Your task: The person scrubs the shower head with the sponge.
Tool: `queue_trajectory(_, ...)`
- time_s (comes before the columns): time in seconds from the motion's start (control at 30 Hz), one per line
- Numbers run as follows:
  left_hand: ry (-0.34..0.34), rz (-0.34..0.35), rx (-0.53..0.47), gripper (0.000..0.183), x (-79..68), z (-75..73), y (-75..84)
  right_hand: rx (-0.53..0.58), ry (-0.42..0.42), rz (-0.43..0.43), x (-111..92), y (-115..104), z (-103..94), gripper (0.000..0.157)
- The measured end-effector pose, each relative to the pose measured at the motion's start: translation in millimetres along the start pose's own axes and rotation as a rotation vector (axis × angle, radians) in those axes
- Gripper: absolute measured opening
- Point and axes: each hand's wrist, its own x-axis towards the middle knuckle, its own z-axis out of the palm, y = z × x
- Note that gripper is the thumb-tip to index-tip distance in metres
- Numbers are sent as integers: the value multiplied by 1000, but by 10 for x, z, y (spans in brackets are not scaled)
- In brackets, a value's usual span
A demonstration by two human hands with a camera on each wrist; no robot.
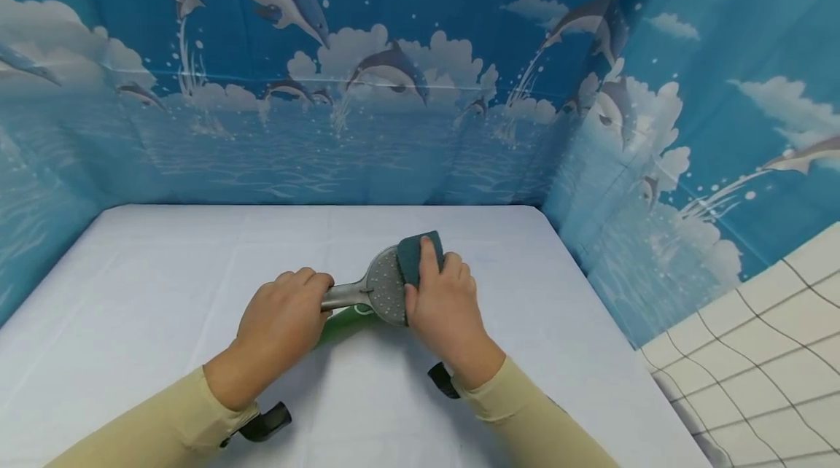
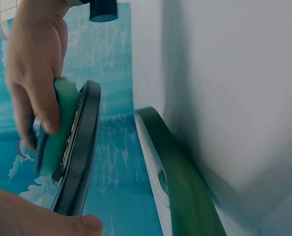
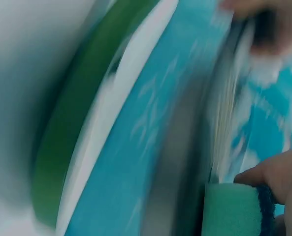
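My left hand (image 1: 282, 315) grips the handle of a grey shower head (image 1: 386, 291), whose round face with small nozzle dots is turned up, held above the table. With its fingers bent over a sponge (image 1: 413, 256), my right hand (image 1: 449, 307) holds it against the far right part of that face. In the left wrist view the sponge (image 2: 62, 128) shows a light green body and a darker outer layer; its green side touches the nozzle face. Below the shower head is a curved green item with a white side (image 2: 185, 182); its kind is unclear.
A white-covered table (image 1: 164, 271) lies under both hands. Blue curtains with dolphins (image 1: 394, 154) stand along its back and sides. Off the right edge is a pale surface with dark grid lines (image 1: 774, 351). Each wrist carries a black device (image 1: 265, 422).
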Motion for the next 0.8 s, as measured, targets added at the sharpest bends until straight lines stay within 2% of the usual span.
queue_trajectory(0.1,23,11,-3,36,6,15,10,3,6,-113,-59,-197,69,73)
queue_trajectory(0.17,30,7,-7,37,-5,27,7,-6,3,-147,-86,-257,101,74)
queue_trajectory(0.27,3,-22,-26,38,-12,34,-4,0,10,-99,-70,-207,90,72)
queue_trajectory(0.43,-53,-66,-73,38,20,32,2,26,16,16,19,28,-23,69)
queue_trajectory(0.53,-48,-62,-82,39,42,33,24,15,11,18,30,23,-52,69)
queue_trajectory(0.6,-28,-46,-82,42,53,38,46,-10,27,-13,6,-62,-33,71)
queue_trajectory(0.7,1,-25,-80,43,64,57,80,-41,50,-104,-54,-226,30,73)
queue_trajectory(0.8,22,-14,-81,41,55,86,91,-25,35,-162,-99,-325,81,73)
